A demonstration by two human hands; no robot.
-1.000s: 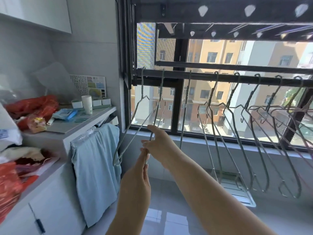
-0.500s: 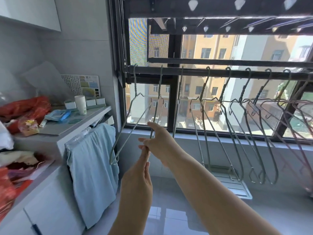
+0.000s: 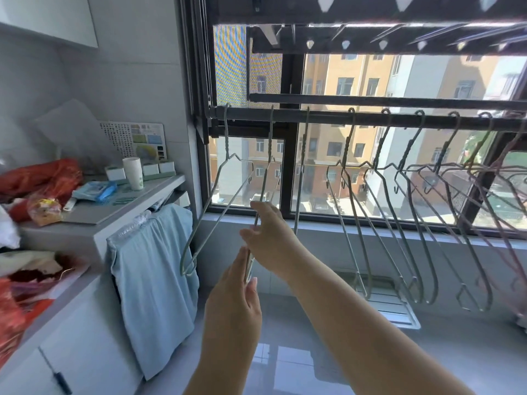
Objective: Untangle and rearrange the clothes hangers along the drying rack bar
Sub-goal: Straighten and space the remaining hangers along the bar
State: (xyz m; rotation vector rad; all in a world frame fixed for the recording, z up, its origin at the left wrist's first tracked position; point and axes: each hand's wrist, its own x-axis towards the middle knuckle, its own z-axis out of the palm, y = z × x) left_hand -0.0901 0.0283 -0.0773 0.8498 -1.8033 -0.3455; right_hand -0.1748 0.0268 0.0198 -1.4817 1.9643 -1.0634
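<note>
We look at a dark metal drying rack bar (image 3: pixel 370 119) running level across a sunlit window, and we place everything else by it. Thin wire hangers (image 3: pixel 410 223), silvery and bent into narrow triangles with twisted necks, hook over it in a row. Three hang apart toward the bar's left end; those at the right end crowd and overlap, their wires crossing. Below the bar's left end, a pale blue cloth (image 3: pixel 154 280), soft and creased, drapes over the edge of a smooth grey counter (image 3: pixel 119 206). On that counter sit a white paper cup (image 3: pixel 133 173) and crumpled red plastic bags (image 3: pixel 42 178).

Compared with half a second ago, our view sits a little lower and closer, and both hands remain on the same hanger with almost no shift.

Our right hand (image 3: pixel 271 238) reaches up below the bar's left part, its fingers curled and pinching the sloping wire of the second hanger (image 3: pixel 263 195) from the left. Our left hand (image 3: pixel 233 300), just beneath it, is held flat and upright, its fingers together and pressed against that hanger's lower end.
</note>
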